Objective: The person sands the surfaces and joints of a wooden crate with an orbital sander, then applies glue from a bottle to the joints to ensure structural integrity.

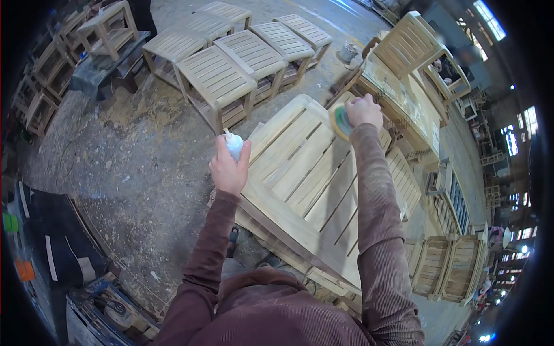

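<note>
My left hand (229,170) is wrapped round a white squeeze bottle (234,144) with a narrow nozzle pointing up. It hovers by the left edge of a slatted wooden panel (277,199) in front of me. Out over the panel's far right corner, my right hand (365,111) grips a round disc (340,122) with a yellowish rim and green middle, its kind unclear. The disc is held on edge and overlaps the panel's slats in this view. Under the panel, more wooden pieces show along its near edge.
Several slatted wooden stools (222,75) stand on the floor ahead. A worktable (404,104) with a chair (412,43) on it is at the far right. Slatted frames (447,268) lie to the right. Dark cloth (57,230) covers something at the left.
</note>
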The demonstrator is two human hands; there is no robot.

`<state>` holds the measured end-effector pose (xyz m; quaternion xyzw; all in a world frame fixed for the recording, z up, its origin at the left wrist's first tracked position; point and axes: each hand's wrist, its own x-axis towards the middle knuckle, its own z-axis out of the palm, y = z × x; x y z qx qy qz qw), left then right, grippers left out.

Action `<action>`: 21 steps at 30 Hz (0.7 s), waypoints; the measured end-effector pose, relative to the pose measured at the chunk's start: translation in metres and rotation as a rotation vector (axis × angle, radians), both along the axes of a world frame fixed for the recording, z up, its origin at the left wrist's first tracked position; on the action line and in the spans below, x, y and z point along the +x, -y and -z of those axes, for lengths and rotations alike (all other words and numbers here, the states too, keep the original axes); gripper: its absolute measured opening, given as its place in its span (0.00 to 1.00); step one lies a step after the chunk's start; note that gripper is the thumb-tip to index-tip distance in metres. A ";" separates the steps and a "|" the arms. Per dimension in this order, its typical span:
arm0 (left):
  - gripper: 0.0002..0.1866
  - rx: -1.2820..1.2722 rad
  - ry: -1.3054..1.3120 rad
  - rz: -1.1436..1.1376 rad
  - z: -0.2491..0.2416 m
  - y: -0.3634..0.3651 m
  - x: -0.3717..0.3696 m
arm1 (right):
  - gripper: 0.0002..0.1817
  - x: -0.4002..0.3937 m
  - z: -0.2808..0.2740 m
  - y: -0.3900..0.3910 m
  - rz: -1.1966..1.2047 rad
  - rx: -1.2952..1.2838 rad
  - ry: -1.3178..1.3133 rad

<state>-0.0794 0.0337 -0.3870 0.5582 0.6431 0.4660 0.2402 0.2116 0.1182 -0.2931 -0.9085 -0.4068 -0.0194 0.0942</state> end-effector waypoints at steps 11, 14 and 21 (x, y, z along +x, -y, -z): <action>0.22 0.086 0.098 0.015 0.004 -0.006 -0.001 | 0.25 -0.064 0.004 -0.067 -0.179 0.038 0.057; 0.22 0.104 0.112 0.037 0.000 -0.005 -0.001 | 0.24 -0.068 0.000 -0.068 -0.212 0.003 0.024; 0.22 0.083 0.057 0.019 0.003 -0.005 0.000 | 0.26 -0.042 0.007 -0.040 -0.156 0.021 0.005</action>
